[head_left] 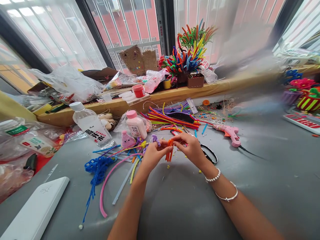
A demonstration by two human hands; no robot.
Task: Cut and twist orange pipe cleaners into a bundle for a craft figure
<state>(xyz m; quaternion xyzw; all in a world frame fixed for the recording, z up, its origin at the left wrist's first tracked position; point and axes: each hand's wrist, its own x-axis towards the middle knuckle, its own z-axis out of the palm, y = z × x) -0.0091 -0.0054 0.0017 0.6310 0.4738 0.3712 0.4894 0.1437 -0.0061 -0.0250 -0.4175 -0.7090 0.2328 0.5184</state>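
Note:
Short orange pipe cleaner pieces (169, 154) hang in a small bundle between my two hands, above the grey table (190, 203). My left hand (155, 154) pinches the bundle from the left, with fingers closed. From the right, my right hand (188, 146) closes its fingertips on the top of the same bundle. Just behind my right hand lie black-handled scissors (210, 155). Beside my left hand are a purple fuzzy piece (155, 140) and a yellow one (143, 144). Many coloured pipe cleaners (172, 118) lie in a pile farther back.
A pink glue gun (231, 133) with its cord lies right. Left stand a water bottle (91, 126) and a pink-capped bottle (136, 125). Blue yarn (98, 168), a pink strip (106, 180) and a white power bank (37, 210) lie nearer. Potted pipe-cleaner flowers (186, 63) stand behind.

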